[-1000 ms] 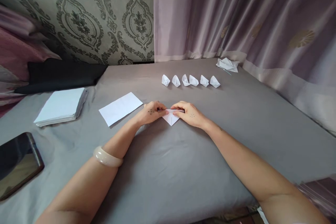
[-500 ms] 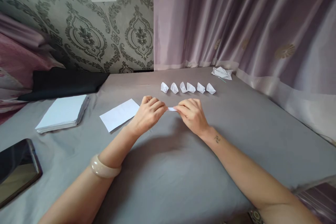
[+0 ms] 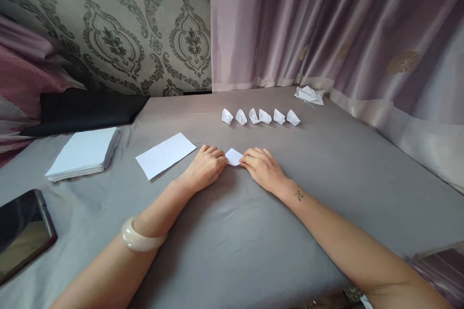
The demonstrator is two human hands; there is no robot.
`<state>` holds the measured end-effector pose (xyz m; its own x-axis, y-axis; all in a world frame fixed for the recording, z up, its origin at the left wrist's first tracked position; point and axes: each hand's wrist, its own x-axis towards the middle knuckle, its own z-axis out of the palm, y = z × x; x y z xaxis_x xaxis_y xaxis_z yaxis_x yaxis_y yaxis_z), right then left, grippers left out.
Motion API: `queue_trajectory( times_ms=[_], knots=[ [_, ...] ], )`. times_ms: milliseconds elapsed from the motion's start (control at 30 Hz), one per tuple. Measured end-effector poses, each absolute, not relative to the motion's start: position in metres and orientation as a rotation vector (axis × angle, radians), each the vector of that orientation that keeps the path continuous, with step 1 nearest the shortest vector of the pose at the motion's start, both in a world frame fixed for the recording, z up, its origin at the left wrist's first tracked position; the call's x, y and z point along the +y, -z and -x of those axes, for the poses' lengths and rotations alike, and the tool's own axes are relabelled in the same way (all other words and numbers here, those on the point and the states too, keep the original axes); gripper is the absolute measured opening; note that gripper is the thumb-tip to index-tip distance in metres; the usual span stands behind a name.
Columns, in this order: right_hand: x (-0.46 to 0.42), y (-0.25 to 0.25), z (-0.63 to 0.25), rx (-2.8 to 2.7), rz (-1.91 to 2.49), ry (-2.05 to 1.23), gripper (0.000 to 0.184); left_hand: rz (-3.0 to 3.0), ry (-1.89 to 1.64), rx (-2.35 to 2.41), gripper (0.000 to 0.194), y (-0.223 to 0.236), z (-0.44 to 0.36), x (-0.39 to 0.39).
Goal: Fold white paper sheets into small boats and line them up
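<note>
A small folded piece of white paper (image 3: 234, 156) lies between my hands, with a diamond-like outline. My left hand (image 3: 208, 166) pinches its left corner, and my right hand (image 3: 263, 169) grips the right corner. Fingertips of both hands partly cover the edges. Beyond them, several small folded paper boats (image 3: 265, 116) stand in a row on the grey cloth (image 3: 282, 260). To the left of my left hand rests a flat white paper rectangle (image 3: 166, 155).
At the left is a thick stack of white paper (image 3: 85, 152), with a dark phone (image 3: 27, 231) nearer me. More folded white paper (image 3: 310, 94) lies in the far right corner by the curtain (image 3: 275, 24). Black cloth (image 3: 87, 112) covers the far left.
The folded paper was a downward-pointing triangle, then was lifted and seen edge-on. Now it is lower, showing a diamond face. Both hands kept hold, and the view tilted slightly.
</note>
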<state>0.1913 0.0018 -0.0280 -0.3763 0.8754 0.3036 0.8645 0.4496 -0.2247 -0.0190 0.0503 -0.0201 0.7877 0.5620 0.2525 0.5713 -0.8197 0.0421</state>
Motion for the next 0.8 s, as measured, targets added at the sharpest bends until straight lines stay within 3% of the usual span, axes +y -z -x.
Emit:
queue_trajectory(
  times_ms=[167, 333, 567, 800],
  knots=[
    [0.005, 0.028, -0.197, -1.996, 1.596, -0.474, 0.017, 3.074, 0.633, -1.538, 0.023, 0.021, 0.026, 0.057],
    [0.01, 0.026, -0.198, -1.832, 1.642, -0.653, 0.021, 3.061, 0.731, -1.981, 0.032, 0.016, 0.027, 0.057],
    [0.016, 0.028, -0.197, -1.777, 1.687, -0.643, 0.029, 3.023, 0.724, -2.103, 0.032, 0.013, 0.027, 0.056],
    [0.02, 0.032, -0.197, -1.775, 1.724, -0.616, 0.025, 3.042, 0.624, -2.081, 0.037, 0.013, 0.027, 0.059]
  ],
)
